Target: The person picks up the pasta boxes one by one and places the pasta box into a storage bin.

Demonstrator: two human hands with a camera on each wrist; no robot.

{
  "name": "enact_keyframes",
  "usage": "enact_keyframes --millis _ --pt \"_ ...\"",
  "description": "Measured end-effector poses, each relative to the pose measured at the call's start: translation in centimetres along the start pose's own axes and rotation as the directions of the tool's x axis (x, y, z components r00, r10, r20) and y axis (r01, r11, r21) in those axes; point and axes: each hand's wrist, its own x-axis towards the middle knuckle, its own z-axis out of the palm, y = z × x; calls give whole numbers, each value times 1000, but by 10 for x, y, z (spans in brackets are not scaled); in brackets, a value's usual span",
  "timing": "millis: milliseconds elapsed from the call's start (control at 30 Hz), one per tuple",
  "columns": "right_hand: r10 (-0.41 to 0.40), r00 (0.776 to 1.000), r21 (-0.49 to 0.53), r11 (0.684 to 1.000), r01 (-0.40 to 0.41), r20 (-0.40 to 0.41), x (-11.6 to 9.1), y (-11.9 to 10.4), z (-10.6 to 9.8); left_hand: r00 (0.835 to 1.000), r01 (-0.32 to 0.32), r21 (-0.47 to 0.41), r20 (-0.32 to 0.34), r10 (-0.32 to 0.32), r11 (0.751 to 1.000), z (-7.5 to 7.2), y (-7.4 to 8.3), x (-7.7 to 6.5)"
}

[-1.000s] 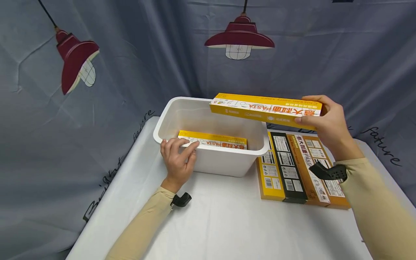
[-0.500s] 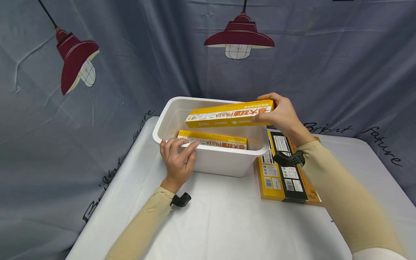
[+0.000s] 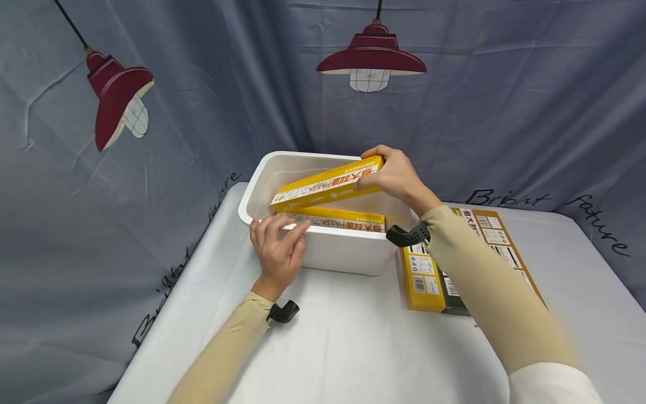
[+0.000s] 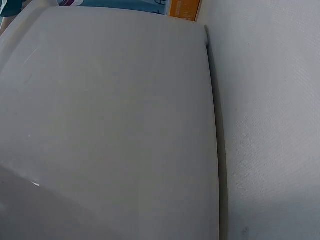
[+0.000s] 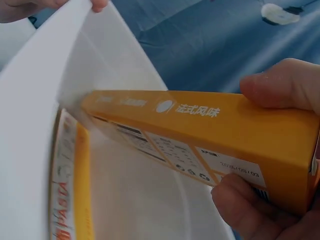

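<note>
My right hand [image 3: 396, 175] grips a yellow pasta box [image 3: 323, 186] by its right end, thumb on one side and fingers on the other. That box tilts down to the left, its far end inside a white plastic bin [image 3: 343, 252]. A second yellow pasta box [image 3: 348, 219] lies in the bin along the near wall, partly hidden by the rim. My left hand [image 3: 277, 252] holds the bin's near rim at the left, fingertips hooked over it. In the right wrist view, the held box [image 5: 200, 120] slants into the bin beside the other box [image 5: 82, 185].
Right of the bin, several flat pasta boxes lie side by side on the white table [image 3: 353, 336]: a yellow one [image 3: 424, 286], a black one and orange-brown ones [image 3: 497, 235]. My right forearm covers part of them. A grey-blue curtain [image 3: 479, 123] hangs behind.
My right hand has carried the yellow pasta box leftward from beyond the bin's right edge and lowered its left end into the bin. My left hand has stayed on the rim.
</note>
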Motion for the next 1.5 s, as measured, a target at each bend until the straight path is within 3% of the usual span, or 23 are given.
enact_keyframes --millis 433,767,933,1133,1500 --pt "-11 1000 -20 1000 12 9 10 13 17 1000 -6 -16 -10 6 1000 4 3 2" --pt "59 996 61 996 -64 72 17 30 19 1000 0 4 4 0 1000 -1 0 3" --pt "55 995 85 994 -62 79 19 35 20 1000 -5 6 2 5 1000 -2 -1 3" --pt "40 996 34 999 -43 81 21 33 24 1000 -6 2 -1 6 1000 -4 -3 3" --pt "88 992 -139 987 -75 90 17 37 23 1000 -8 -8 11 8 1000 -1 -2 1"
